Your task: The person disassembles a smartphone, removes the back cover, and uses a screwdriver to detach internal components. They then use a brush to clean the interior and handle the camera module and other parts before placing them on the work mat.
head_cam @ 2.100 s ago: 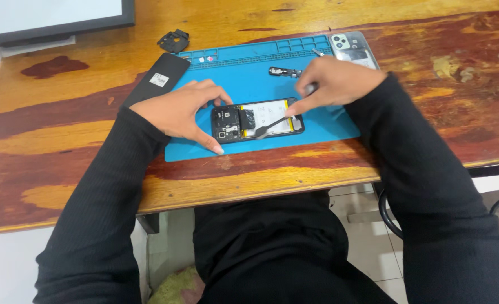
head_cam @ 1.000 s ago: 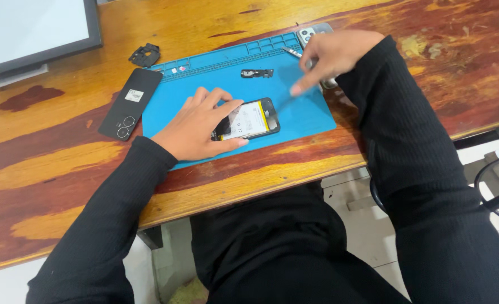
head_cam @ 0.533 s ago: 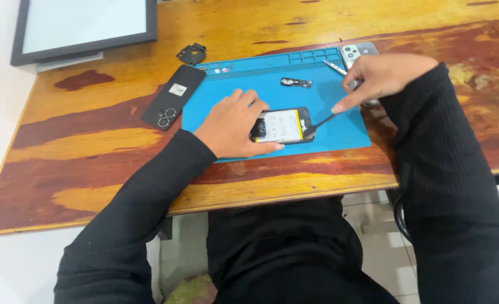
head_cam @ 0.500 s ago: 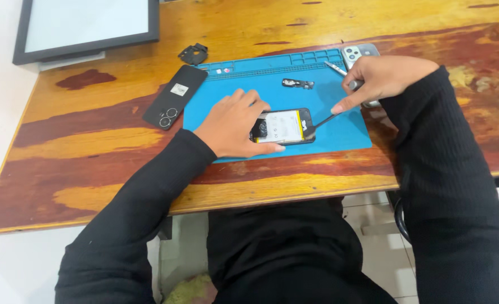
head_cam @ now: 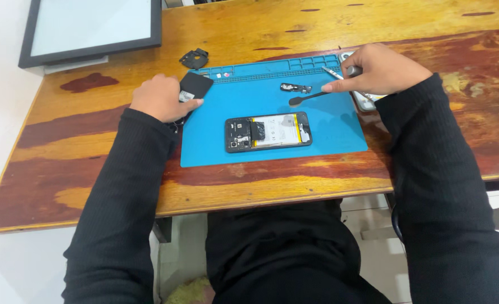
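Opened phone (head_cam: 268, 132) flat at centre of blue mat (head_cam: 215, 152), long axis left-right, camera end left, bare mat all around, left hand (head_cam: 160, 97) curled over black back cover (head_cam: 194, 86) at mat's upper-left edge, right hand (head_cam: 380, 70) pinching spudger (head_cam: 307, 98), tip pointing left, above phone.

One opened phone (head_cam: 268, 132), one back cover (head_cam: 194, 87), one mat (head_cam: 328, 129), two hands (head_cam: 160, 97).

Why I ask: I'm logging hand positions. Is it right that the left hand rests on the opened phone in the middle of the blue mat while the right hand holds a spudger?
Not quite. The head view shows the left hand on the black back cover at the blue mat's left edge; the opened phone lies untouched. The right hand does hold the spudger.
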